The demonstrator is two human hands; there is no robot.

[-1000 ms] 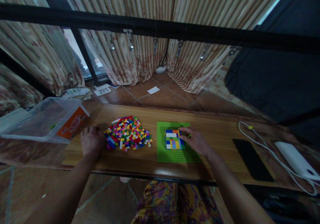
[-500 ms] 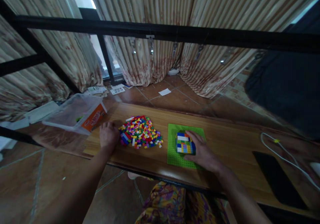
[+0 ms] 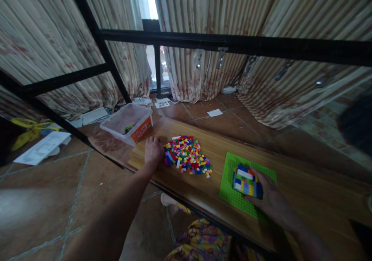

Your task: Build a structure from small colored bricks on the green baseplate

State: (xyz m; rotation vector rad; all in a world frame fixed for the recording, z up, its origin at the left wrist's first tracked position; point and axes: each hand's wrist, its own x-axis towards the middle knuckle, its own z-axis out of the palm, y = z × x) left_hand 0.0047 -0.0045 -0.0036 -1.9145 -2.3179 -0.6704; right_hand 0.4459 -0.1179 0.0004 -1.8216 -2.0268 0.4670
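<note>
My right hand (image 3: 269, 197) reaches round the right side of a small block of stacked toy bricks (image 3: 243, 181), thumb on the near side and fingers on the far side. The block has blue, white, orange and yellow bricks on top and sits on a green studded baseplate (image 3: 228, 181). At the left edge of a loose pile of mixed toy bricks (image 3: 188, 154), my left hand (image 3: 154, 150) rests on the table with its fingers curled down. Whatever may be under those fingertips is hidden.
The pile and baseplate are on a long wooden table (image 3: 180, 189). A clear plastic box (image 3: 116, 125) with an orange label stands at its far left end. A black metal rail (image 3: 186, 40) crosses beyond, before striped curtains (image 3: 192, 75). A dark flat object (image 3: 362, 232) lies at right.
The view has swung left, so everything sits further right in the picture. My right hand stays at the brick block; my left hand stays beside the pile.
</note>
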